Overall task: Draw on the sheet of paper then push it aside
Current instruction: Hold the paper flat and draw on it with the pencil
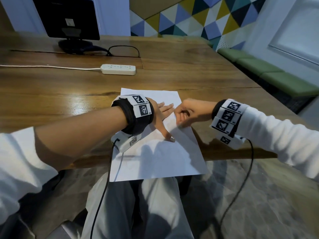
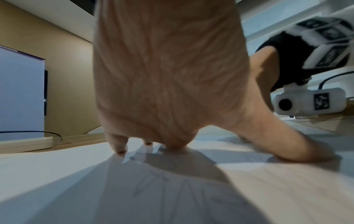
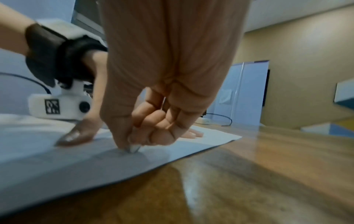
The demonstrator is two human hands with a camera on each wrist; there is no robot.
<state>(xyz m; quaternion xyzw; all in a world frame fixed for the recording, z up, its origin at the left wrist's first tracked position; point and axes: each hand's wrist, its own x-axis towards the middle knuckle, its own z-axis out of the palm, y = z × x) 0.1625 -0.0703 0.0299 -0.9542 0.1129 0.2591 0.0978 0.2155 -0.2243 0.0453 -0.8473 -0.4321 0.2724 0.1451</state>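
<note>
Two hands work on one white rectangular sheet of paper point(image 1: 160, 152) in the head view; it lies on the glossy brown wooden tabletop point(image 1: 60, 94) with its near edge hanging past the tabletop's front edge toward six o'clock. The left hand point(image 1: 162, 116) lies flat on the sheet's upper half, fingers straight toward one o'clock and thumb splayed toward five o'clock, pinning the paper. The right hand point(image 1: 188, 112) is curled at the sheet's right edge, around three o'clock of the left, its fingertips pinched together. Whatever it pinches is hidden here. A white power strip point(image 1: 118, 69) lies well apart at twelve o'clock.

The left wrist view shows the palm arched over the paper, fingertips and thumb pressing down, with faint pencil-like lines on the sheet in the palm's shadow toward six o'clock.

In the right wrist view the thumb and fingers of the right hand close on a small greyish tip point(image 3: 134, 147) touching the paper; I cannot tell what tool it is, as the picture is blurred. The left hand sits at nine o'clock, flat on the sheet.

My reading: drawing is under way, with some strokes made and the tip on the paper. Pushing the sheet aside is not yet done, since it lies straight before the person.
</note>
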